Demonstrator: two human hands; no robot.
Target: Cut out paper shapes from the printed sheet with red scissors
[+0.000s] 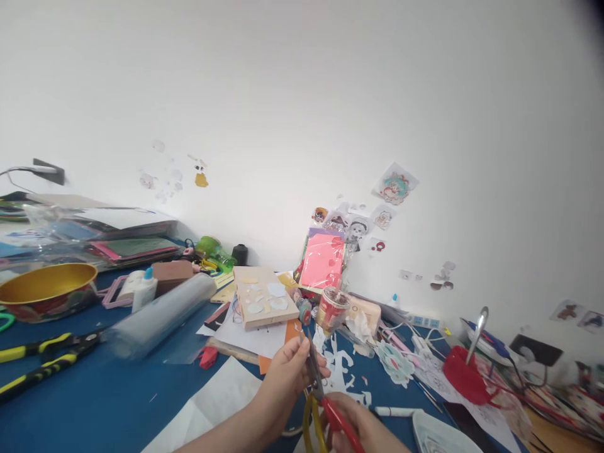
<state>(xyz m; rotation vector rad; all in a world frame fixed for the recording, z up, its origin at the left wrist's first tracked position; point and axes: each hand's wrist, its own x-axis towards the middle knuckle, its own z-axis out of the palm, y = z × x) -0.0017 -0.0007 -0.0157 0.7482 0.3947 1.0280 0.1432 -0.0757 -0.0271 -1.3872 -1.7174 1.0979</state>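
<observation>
Right hand: its fingers were clamped on the scissors, probably to steer the blades.
Left hand: thumb and fingers were together beside the blades; I could not tell whether they pinched something.
Scissors: they pointed forward above the blue table, near white paper scraps.

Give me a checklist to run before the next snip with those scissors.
1. Scissors held in the right hand: ok.
2. Left hand well away from the blades: not ok; its fingertips are right beside them.
3. Piece between the left fingers secure: cannot tell; too small and partly hidden.
4. Loose scraps kept away from the work: not ok; white paper cutouts lie just beyond the hands.
5. White glue bottle upright: ok, with its blue tip on top.
</observation>
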